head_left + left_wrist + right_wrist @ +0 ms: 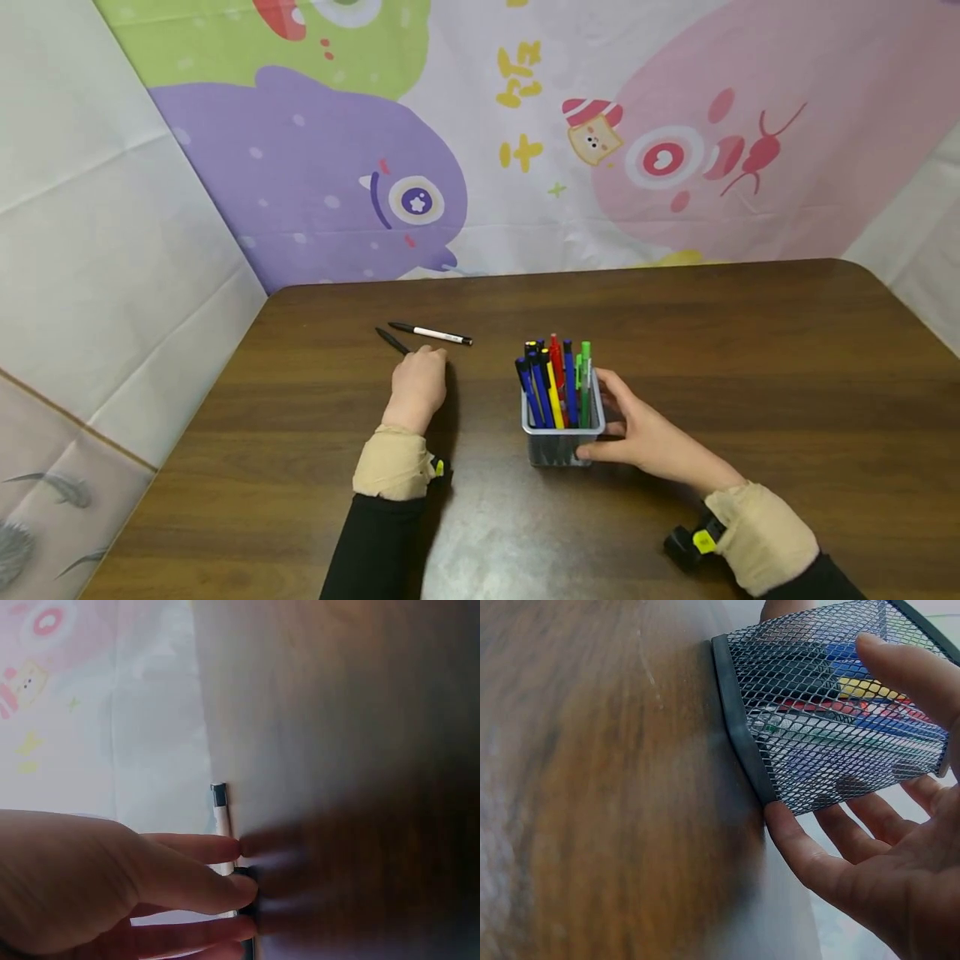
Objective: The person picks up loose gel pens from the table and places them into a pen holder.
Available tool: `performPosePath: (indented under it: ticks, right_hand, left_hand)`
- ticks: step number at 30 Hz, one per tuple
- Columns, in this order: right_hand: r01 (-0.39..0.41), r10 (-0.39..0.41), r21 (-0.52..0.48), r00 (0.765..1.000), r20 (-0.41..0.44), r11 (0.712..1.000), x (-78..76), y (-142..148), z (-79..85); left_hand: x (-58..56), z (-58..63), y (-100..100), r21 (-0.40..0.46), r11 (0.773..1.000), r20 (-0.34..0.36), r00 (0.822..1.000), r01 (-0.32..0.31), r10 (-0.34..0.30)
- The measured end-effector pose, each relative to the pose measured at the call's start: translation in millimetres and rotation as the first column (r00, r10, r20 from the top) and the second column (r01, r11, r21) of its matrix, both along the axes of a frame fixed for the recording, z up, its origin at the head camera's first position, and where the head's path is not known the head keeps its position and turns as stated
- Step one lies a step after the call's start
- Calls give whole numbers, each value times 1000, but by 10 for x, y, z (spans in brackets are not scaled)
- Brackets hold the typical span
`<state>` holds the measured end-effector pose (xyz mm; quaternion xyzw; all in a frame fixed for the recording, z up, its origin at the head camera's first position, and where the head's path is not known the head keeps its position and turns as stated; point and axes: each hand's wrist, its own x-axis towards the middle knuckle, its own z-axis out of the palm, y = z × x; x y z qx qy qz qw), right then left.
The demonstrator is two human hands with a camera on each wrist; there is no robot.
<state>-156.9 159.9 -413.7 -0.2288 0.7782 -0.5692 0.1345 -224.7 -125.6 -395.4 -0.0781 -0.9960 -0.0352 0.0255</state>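
Note:
My left hand is low at the tabletop, left of centre. Its thumb and fingers pinch a black pen, whose far part sticks out beyond the hand. In the left wrist view the thumb lies over the dark end of this pen. Just past it a white pen with black ends lies on the table. My right hand holds a dark mesh pen holder from its right side, thumb on the front and fingers along the side wall. In the right wrist view the holder's mesh wall shows pens through it.
Several pens stand in the holder, among them blue pens, a yellow pen, a red pen and green pens. The brown wooden table meets a cartoon-printed cloth at its back edge.

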Motion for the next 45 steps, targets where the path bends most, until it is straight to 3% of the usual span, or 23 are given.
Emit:
performPosePath:
  ticks: [8,14,18,22,26,33,38,45]
  right_hand:
    - [-4,4,8,1000,4,1000,-2,-17,-8]
    - [-4,4,1,1000,-3,1000,-1,-12,-4]
    - [-2,2,4,1000,-4,1000,0,-8,1]
    - [1,-1,12,1000,3,1000,2,-12,9]
    - [8,-8,13,1000,3,1000,6,-8,12]
    - [6,-6,7,1000,-6,1000,3,-3,1]
    - [0,0,0,1000,-15,1000,1,-3,-8]
    - [17,-17,12,1000,-2,1000,-1,5,-12]
  left_hand:
    - [28,-68,-52,79,995,-134,989,67,-56]
    - [56,-35,-76,164,981,-236,969,107,-67]
    - [51,-29,-70,171,983,-188,981,72,-39]
    - [51,-43,-65,122,992,-120,993,24,-10]
    - [52,-49,-61,88,996,-117,993,19,-8]
    - [59,-24,-83,126,992,-100,995,34,-21]
    - [46,50,-103,279,957,-165,986,76,-30]
    - [55,229,-100,443,886,-320,947,138,13]
